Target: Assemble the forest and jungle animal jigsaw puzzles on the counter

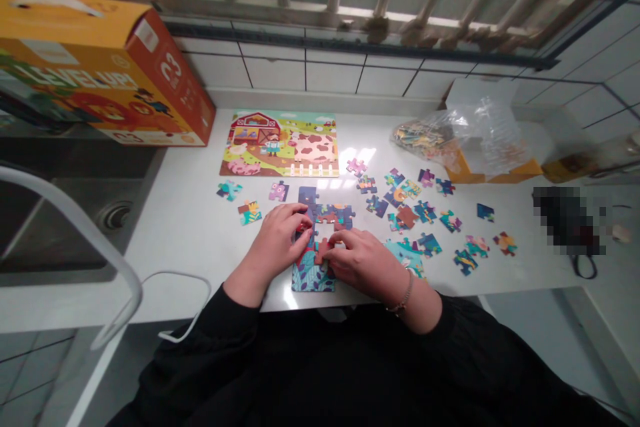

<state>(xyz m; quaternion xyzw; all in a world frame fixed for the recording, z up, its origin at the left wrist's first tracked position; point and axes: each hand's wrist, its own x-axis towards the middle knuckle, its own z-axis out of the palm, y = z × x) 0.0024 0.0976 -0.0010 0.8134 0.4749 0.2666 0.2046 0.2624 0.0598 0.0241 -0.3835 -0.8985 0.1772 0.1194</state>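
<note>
A partly joined jigsaw puzzle (313,277) lies flat on the counter in front of me, dark blue at the top with teal leaves at the bottom. My left hand (280,240) rests along its left side, fingers loosely curved and thumb apart from them, touching the joined pieces. Between the thumb and fingertips of my right hand (365,260) is a reddish-brown puzzle piece (323,251), held low at the middle of the puzzle. White counter shows through a gap just above that piece. My fingers hide part of the puzzle's right side.
Loose puzzle pieces (425,211) are scattered to the right, a few at left. Behind lies a finished farm puzzle (280,147). An orange box (100,73) stands by the sink (75,213). A plastic bag of pieces (425,137) leans on an open box (493,173). A white cable (125,267) curves at left.
</note>
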